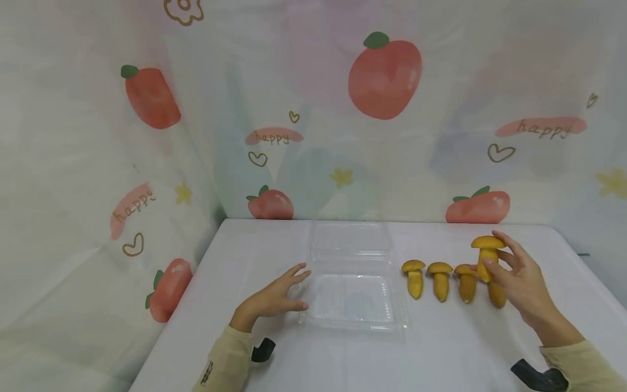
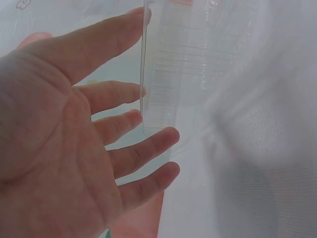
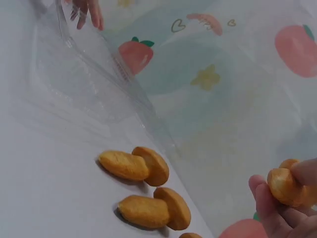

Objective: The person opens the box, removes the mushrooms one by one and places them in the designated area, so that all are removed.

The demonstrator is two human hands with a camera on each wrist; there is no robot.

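Observation:
My right hand (image 1: 526, 283) grips a yellow mushroom (image 1: 487, 243) by its stem, raised with the cap up over the right end of a row of like mushrooms. In the row, one mushroom (image 1: 415, 283) lies nearest the container, and another (image 1: 497, 295) is partly hidden behind the right hand. My left hand (image 1: 275, 294) is at the left side of a clear plastic container (image 1: 350, 325), which lies unfolded with its lid (image 1: 350, 239) toward the back. In the left wrist view, its fingers (image 2: 148, 148) are spread, with thumb and fingertips right at the container's edge (image 2: 143, 64).
All of this lies on a white table (image 1: 362, 365). Behind and to the left hangs a pale cloth (image 1: 313, 81) printed with red fruit, hearts and writing. A black strap piece (image 1: 263, 350) shows at the left wrist, and another (image 1: 539, 377) at the right.

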